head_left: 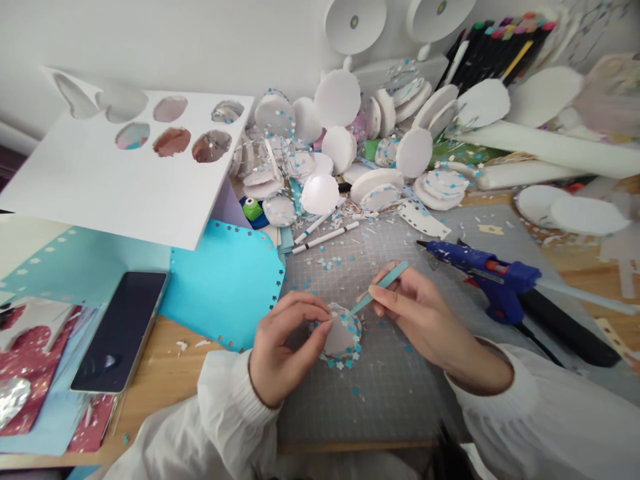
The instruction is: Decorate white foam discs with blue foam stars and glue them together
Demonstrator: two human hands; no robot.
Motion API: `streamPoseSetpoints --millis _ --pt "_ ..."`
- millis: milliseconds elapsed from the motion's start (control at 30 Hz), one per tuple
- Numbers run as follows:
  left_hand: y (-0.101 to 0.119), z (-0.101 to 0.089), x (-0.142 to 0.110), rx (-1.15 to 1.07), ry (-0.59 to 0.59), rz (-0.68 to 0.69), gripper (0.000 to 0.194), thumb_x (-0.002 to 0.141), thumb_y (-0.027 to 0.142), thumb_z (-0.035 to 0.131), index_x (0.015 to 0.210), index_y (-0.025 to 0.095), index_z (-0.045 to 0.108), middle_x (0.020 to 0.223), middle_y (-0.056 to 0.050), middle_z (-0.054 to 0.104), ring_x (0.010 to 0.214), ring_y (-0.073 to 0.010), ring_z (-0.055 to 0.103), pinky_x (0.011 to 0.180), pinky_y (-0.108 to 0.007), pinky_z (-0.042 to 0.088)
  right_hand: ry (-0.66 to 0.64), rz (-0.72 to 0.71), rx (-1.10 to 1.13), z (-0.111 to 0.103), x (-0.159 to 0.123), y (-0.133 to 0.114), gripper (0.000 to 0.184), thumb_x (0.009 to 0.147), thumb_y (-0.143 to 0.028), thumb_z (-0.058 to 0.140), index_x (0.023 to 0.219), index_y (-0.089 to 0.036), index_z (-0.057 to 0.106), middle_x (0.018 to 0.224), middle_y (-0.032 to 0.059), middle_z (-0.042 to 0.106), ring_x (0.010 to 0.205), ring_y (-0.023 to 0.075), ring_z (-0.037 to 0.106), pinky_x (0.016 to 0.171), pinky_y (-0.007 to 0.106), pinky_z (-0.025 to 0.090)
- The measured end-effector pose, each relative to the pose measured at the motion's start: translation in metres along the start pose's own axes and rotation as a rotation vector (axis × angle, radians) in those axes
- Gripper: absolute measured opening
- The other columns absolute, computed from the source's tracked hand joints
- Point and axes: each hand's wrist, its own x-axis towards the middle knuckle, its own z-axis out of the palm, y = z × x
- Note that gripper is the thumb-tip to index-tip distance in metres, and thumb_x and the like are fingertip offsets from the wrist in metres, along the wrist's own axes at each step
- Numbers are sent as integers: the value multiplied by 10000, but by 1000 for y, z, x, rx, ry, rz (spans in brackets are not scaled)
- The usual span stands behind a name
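A small white disc [343, 337] lies on the grey cutting mat, with tiny blue and white flower-shaped paper pieces around its rim. My right hand [413, 313] grips teal tweezers [385, 283] between thumb and fingers. The tweezers slant down to the left, with their tips at the disc's upper edge by a blue flower piece. My left hand [293, 340] is at the disc's left side, thumb and index finger pinched together over its edge. Whether those fingertips grip the disc or some tiny piece is too small to tell.
Right of my hands, a blue hot glue gun [493, 273] lies on the cutting mat [320, 413]. Many white discs [320, 193] are heaped behind. Leftward are a bright blue sheet [220, 287], a phone [123, 333] and a white board with holes [100, 180]. Two white-and-black pens [325, 238] lie ahead.
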Motion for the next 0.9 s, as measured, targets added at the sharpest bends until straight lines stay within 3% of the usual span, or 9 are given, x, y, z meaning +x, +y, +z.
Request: streamPoseSetpoints --millis 267,467,667,900 --pt "1 0 1 4 11 0 96 828 88 600 846 165 656 869 -65 652 844 -164 615 767 -292 495 13 83 96 3 0 -5 271 703 -396 752 729 -198 568 660 -20 560 569 105 482 528 258 330" --pt "1 0 0 -11 11 -7 90 827 88 597 842 160 650 875 -66 649 852 -164 615 778 -291 493 3 47 115 2 0 -6 222 722 -349 750 738 -206 581 661 -30 561 585 95 498 561 247 359" --pt "0 0 1 12 23 -32 64 834 133 587 792 163 624 840 -70 646 826 -175 610 754 -305 495 114 15 227 1 5 -9 225 681 -314 773 719 -217 573 723 -29 548 631 104 500 582 252 398" --pt "-4 -1 5 92 -7 -23 129 875 197 543 798 159 640 841 -87 652 827 -184 616 750 -312 503 148 -16 269 1 4 -12 243 647 -323 786 727 -218 582 701 -28 529 626 110 509 569 253 415"
